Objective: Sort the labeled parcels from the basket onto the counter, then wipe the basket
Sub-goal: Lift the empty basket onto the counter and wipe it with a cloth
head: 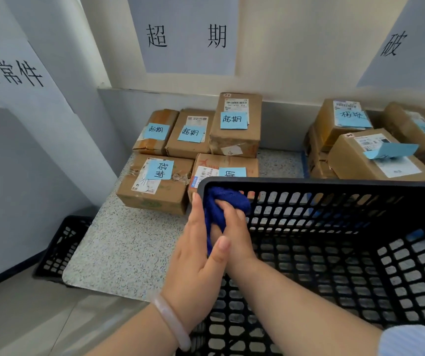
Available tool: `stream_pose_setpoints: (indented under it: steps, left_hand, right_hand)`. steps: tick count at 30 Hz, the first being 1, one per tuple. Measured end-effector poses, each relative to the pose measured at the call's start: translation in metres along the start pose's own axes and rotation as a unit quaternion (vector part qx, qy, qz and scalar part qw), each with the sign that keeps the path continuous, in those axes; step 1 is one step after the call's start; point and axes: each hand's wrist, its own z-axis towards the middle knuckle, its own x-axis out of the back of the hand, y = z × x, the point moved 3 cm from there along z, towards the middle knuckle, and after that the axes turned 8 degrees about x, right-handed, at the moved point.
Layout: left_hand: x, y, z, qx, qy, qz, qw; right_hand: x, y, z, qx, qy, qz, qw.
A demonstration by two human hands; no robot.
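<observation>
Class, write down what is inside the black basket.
Inside the basket, the right hand grips a blue cloth against its far left corner. Nothing else shows on the visible floor; the right forearm covers part of it.

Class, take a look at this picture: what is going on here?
A person is wiping a black basket. The right hand grips a blue cloth against the inside of the basket's far left corner, while the left hand lies flat against that corner from outside. The parcels, marked with blue notes, sit on the counter in two groups, so the sorting looks done.
</observation>
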Motion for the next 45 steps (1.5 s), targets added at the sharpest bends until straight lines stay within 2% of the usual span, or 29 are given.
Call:
stream_pose_setpoints:
  steps: [4,7,9,12,16,19,22,24,27,30,32,33,35,37,38,39,41,43,45]
  left_hand:
    - [-0.001,0.001,-0.001,0.002,0.001,-0.01,1.0]
    - [-0.002,0.0,-0.002,0.004,0.009,-0.024,1.0]
    - [-0.003,-0.001,-0.002,0.007,0.009,-0.038,0.999]
    - [-0.004,-0.002,-0.001,0.008,0.008,-0.044,0.999]
    - [-0.003,-0.001,-0.001,0.009,-0.001,-0.072,0.997]
    - [-0.003,0.0,-0.002,0.003,0.0,-0.073,0.997]
    - [-0.004,0.0,-0.002,-0.001,-0.003,-0.043,0.999]
    - [-0.003,0.0,-0.002,-0.003,-0.007,-0.039,0.999]
    - [-0.002,0.001,-0.002,-0.016,-0.008,-0.031,0.999]
    - [-0.004,0.003,-0.003,-0.02,-0.01,-0.005,1.0]
    - [-0.005,0.003,-0.004,-0.021,-0.012,0.007,1.0]
    - [-0.005,0.002,-0.004,-0.021,-0.011,0.01,1.0]
    - [-0.005,0.002,-0.003,-0.023,-0.008,0.019,1.0]
    - [-0.006,0.0,-0.002,-0.034,-0.003,0.035,0.999]
    - [-0.007,0.0,-0.002,-0.037,0.0,0.041,0.998]
    - [-0.007,-0.001,-0.002,-0.036,0.002,0.047,0.998]
    - [-0.007,-0.003,-0.002,-0.027,0.009,0.066,0.997]
    - [-0.008,-0.002,-0.003,-0.022,0.013,0.095,0.995]
    - [-0.009,0.002,-0.003,-0.022,0.014,0.124,0.992]
  right_hand:
    - [-0.006,0.028,0.005,0.028,-0.042,-0.071,0.996]
    - [-0.02,0.055,0.001,-0.032,-0.121,-0.084,0.989]
    - [-0.028,0.069,-0.006,-0.06,-0.144,-0.083,0.984]
    - [-0.023,0.067,-0.017,-0.092,-0.169,-0.024,0.981]
    - [-0.008,0.052,-0.022,-0.154,-0.206,-0.057,0.965]
    - [0.003,0.033,-0.033,-0.207,-0.245,0.024,0.947]
    - [0.016,0.02,-0.049,-0.209,-0.304,0.06,0.928]
    - [0.022,0.016,-0.065,-0.201,-0.383,0.018,0.901]
    - [0.021,0.015,-0.094,-0.155,-0.528,-0.112,0.828]
    - [0.015,0.021,-0.102,-0.094,-0.593,-0.223,0.768]
    - [0.014,0.022,-0.098,-0.071,-0.614,-0.251,0.745]
    - [0.013,0.023,-0.092,-0.052,-0.606,-0.271,0.746]
    - [0.015,0.022,-0.074,0.007,-0.516,-0.311,0.798]
    - [0.027,0.021,-0.049,0.082,-0.351,-0.324,0.874]
    - [0.035,0.021,-0.036,0.153,-0.27,-0.328,0.892]
    - [0.043,0.02,-0.024,0.239,-0.2,-0.343,0.886]
    - [0.055,0.015,-0.007,0.423,-0.084,-0.347,0.832]
    - [0.061,0.009,0.007,0.551,-0.048,-0.368,0.748]
    - [0.069,0.011,0.025,0.598,-0.033,-0.427,0.677]
